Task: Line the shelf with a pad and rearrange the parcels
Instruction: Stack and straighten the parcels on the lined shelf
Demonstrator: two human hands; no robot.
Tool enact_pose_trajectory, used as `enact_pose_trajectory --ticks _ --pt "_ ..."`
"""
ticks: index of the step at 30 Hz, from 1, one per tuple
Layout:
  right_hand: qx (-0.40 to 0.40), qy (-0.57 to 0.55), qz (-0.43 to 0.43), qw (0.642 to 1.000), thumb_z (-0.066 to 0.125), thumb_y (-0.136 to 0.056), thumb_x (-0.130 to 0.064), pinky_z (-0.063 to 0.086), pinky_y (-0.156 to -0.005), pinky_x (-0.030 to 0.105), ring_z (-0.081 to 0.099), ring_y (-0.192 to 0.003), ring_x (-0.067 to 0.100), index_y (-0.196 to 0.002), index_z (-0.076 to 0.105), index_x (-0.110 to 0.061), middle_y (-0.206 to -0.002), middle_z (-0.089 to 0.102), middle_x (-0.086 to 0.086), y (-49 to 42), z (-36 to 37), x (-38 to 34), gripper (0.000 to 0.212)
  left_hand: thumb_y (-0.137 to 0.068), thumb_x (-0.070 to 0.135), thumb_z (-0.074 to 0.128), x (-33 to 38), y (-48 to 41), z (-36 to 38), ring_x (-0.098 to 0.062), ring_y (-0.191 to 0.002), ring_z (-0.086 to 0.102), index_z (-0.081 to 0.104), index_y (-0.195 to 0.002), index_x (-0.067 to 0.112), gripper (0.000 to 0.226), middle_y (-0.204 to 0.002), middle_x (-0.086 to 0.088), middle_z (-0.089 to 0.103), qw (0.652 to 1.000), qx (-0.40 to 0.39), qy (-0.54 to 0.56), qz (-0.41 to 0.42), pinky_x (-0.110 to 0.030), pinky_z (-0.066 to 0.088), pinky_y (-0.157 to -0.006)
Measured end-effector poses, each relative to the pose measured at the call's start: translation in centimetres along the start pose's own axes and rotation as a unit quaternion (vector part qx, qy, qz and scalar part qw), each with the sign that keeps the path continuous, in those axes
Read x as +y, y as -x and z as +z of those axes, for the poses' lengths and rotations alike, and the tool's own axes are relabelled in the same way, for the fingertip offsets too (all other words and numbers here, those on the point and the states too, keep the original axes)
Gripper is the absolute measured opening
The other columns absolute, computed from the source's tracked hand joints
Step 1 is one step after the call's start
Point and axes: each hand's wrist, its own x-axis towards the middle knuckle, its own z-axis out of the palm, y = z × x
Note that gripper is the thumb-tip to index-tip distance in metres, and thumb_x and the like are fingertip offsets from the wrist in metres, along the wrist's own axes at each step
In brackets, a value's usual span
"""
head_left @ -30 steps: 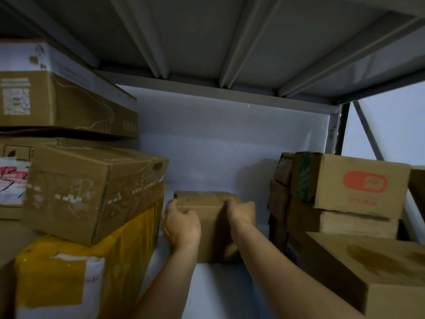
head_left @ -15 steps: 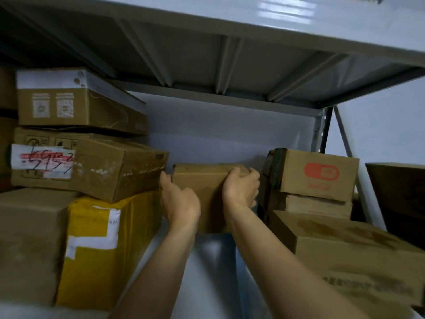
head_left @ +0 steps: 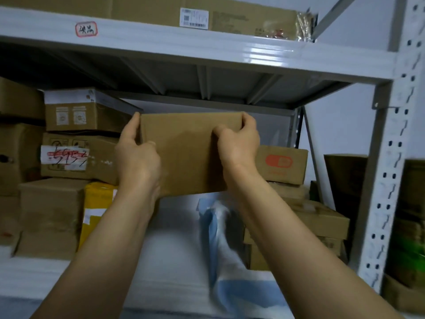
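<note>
Brown cardboard parcel (head_left: 188, 155) is held up off the shelf (head_left: 46, 272), in the gap between the left box stack (head_left: 78, 157) and the right box stack (head_left: 285, 164). Left grip (head_left: 138, 157) is clamped round its left edge and right grip (head_left: 239, 146) over its top right corner, thumbs on the near face. Blurry blue-and-white sheet (head_left: 220, 229) lies on the shelf underneath.

Your left hand (head_left: 138, 157) and right hand (head_left: 239, 146) flank the parcel (head_left: 188, 155) above the shelf (head_left: 46, 275), between the left stack (head_left: 76, 157) and right stack (head_left: 285, 164).
</note>
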Motion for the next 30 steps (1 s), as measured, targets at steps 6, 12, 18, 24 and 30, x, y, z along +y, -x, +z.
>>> enact_pose_trajectory --ticks 6,12,18,24,30 --pt "0.046 -0.009 -0.023 0.999 0.064 -0.085 -0.026 0.048 -0.073 0.026 0.053 -0.087 0.006 -0.133 0.044 -0.029 -0.099 0.049 -0.017 -0.7 -8.6 -0.9 0.052 -0.093 -0.001 0.045 1.9 4.0 5.4 -0.01 -0.113 0.049 0.04 -0.14 0.036 0.06 -0.132 0.006 0.046 0.998 -0.061 0.024 0.024 -0.034 0.044 -0.104" --pt "0.127 -0.008 -0.001 0.992 0.067 -0.083 -0.024 0.048 -0.07 0.023 0.052 -0.087 0.004 -0.132 0.046 -0.027 -0.099 0.051 -0.017 -1.3 -15.8 0.6 0.054 -0.095 0.003 0.045 1.0 8.2 10.2 -0.013 -0.112 0.052 0.04 -0.14 0.037 0.057 -0.123 0.01 0.046 0.985 -0.164 0.052 -0.018 -0.04 0.049 -0.098" --pt "0.132 0.006 0.021 0.991 0.064 -0.085 -0.022 0.052 -0.091 0.04 0.054 -0.103 0.013 -0.137 0.042 -0.025 -0.119 0.052 -0.008 -2.0 -18.9 3.6 0.057 -0.093 0.004 0.051 -0.9 10.3 13.1 -0.012 -0.105 0.055 0.048 -0.115 0.03 0.034 -0.111 0.011 0.052 0.981 -0.178 0.039 -0.062 -0.032 0.052 -0.088" --pt "0.093 0.006 0.026 0.995 0.061 -0.088 -0.018 0.048 -0.1 0.045 0.049 -0.116 0.016 -0.145 0.033 -0.023 -0.136 0.047 -0.002 -3.0 -19.2 6.4 0.063 -0.093 0.002 0.05 -2.4 9.9 14.2 -0.01 -0.108 0.054 0.049 -0.125 0.026 0.039 -0.117 0.008 0.053 0.98 -0.19 0.025 -0.043 -0.034 0.051 -0.094" --pt "0.089 0.027 0.01 0.996 0.06 -0.087 -0.014 0.05 -0.096 0.045 0.053 -0.114 0.019 -0.143 0.036 -0.024 -0.133 0.049 -0.003 -4.5 -19.2 7.4 0.061 -0.094 0.001 0.049 -3.8 9.3 15.0 -0.009 -0.11 0.052 0.047 -0.13 0.023 0.042 -0.124 0.004 0.053 0.982 -0.183 0.027 -0.043 -0.028 0.049 -0.092"
